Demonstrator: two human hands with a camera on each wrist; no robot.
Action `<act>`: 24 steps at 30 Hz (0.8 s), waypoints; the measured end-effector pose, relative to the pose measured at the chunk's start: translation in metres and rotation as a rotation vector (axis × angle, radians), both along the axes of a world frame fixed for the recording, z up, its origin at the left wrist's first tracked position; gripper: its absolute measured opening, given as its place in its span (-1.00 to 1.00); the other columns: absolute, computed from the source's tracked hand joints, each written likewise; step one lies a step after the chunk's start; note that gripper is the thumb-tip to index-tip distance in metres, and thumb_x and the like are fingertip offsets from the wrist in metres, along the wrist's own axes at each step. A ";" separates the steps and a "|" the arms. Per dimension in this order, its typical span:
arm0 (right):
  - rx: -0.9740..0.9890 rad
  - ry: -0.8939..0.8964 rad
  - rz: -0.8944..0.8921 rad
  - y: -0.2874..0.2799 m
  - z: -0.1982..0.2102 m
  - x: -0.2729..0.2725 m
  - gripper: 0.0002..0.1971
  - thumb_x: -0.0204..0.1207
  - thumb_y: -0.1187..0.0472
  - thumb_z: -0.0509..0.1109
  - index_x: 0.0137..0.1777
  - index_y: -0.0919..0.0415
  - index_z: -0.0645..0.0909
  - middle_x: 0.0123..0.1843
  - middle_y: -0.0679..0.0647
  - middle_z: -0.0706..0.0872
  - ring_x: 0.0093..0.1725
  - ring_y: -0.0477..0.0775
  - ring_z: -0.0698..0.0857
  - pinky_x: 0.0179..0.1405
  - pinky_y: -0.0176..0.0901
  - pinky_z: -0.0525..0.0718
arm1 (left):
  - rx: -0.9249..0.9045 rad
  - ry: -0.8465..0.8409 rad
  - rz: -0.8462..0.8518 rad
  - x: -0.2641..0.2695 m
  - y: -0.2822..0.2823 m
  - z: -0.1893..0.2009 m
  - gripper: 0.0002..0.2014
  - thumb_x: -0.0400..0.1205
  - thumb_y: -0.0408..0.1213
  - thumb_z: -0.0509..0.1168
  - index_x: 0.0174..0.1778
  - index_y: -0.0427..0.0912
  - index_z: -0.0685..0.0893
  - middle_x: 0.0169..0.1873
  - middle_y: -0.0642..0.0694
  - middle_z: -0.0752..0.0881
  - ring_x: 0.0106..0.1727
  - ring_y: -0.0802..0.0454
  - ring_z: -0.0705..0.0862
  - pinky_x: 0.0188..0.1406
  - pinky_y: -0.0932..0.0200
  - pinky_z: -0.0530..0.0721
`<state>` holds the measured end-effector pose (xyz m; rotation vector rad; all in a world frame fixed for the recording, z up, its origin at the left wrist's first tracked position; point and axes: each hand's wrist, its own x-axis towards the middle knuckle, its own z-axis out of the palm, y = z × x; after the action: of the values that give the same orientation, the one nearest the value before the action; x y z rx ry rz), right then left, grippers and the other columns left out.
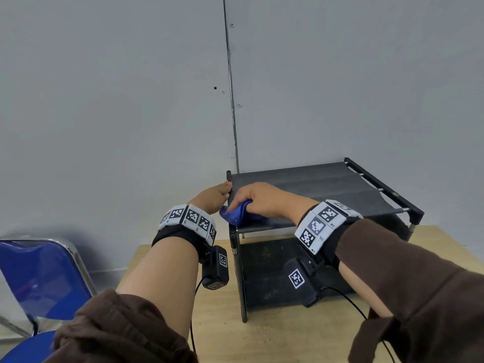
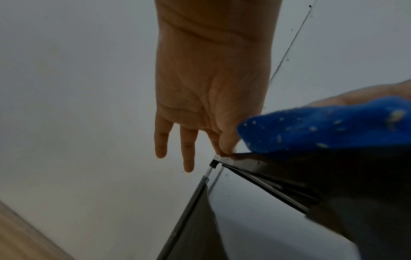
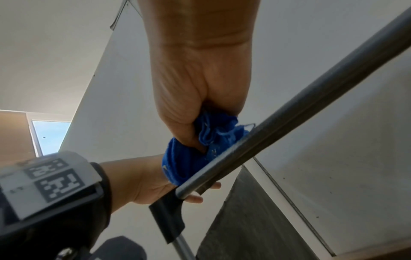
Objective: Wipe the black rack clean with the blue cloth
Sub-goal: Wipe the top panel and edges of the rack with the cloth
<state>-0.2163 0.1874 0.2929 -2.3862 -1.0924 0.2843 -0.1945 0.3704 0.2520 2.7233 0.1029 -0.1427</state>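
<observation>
At centre frame, the right hand clutched the bunched, fuzzy blue cloth on the black fabric-and-metal rack; the left hand, fingers straight, touched its corner post.

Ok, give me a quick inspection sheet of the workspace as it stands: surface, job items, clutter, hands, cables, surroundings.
Surface: light wooden table, bare where visible.
Job's things: black rack stands on the table, two fabric shelves; the lower shelf shows pale smudges. Blue cloth is bunched on the top shelf's front left corner, flecked with pale lint.
Clutter: nothing seen.
Hands: right hand grips the cloth against the front rail; left hand rests on the rack's left frame, fingers straight.
Cables: a black cable hangs from each wrist camera, over the table.
Surroundings: grey panel wall behind; blue folding chair at left.
</observation>
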 end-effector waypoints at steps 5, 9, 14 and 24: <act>0.117 0.240 -0.011 -0.009 0.014 -0.012 -0.57 0.45 0.45 0.21 -0.15 -0.05 0.81 -0.16 -0.24 0.79 -0.16 -0.19 0.63 -0.13 -0.33 0.51 | -0.152 0.006 0.062 -0.005 -0.006 0.004 -0.51 0.80 -0.29 -0.03 0.68 -0.19 0.09 0.69 -0.10 0.06 0.70 0.00 0.05 0.62 0.21 -0.03; 0.136 0.126 -0.045 -0.001 0.012 -0.015 -0.50 0.44 0.46 0.16 -0.02 -0.09 0.82 0.10 -0.11 0.80 0.04 -0.04 0.71 0.12 -0.13 0.69 | -0.202 0.030 0.086 -0.004 -0.009 0.008 -0.55 0.76 -0.27 0.10 0.58 -0.31 0.34 0.59 -0.26 0.31 0.58 -0.17 0.33 0.49 0.07 0.31; 0.126 0.193 -0.067 -0.010 0.019 -0.017 -0.54 0.43 0.45 0.18 -0.04 -0.04 0.83 -0.29 -0.22 0.76 -0.33 -0.16 0.55 -0.35 -0.36 0.49 | -0.223 -0.032 0.056 -0.008 -0.009 0.004 -0.60 0.66 -0.25 0.23 0.43 -0.20 0.44 0.53 -0.15 0.40 0.50 -0.13 0.41 0.42 0.04 0.39; 0.025 -0.002 -0.289 -0.017 0.004 0.000 -0.51 0.45 0.48 0.14 0.00 0.01 0.84 0.11 -0.05 0.80 0.03 -0.06 0.62 -0.16 -0.37 0.53 | -0.775 -0.040 0.223 -0.019 -0.013 -0.004 -0.85 0.68 -0.32 0.28 0.00 -0.35 0.64 -0.08 -0.32 0.71 -0.10 -0.17 0.71 0.07 -0.10 0.76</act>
<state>-0.2167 0.1702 0.2968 -2.4809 -0.7328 0.1657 -0.2134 0.3577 0.2479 1.9261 0.2745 -0.0461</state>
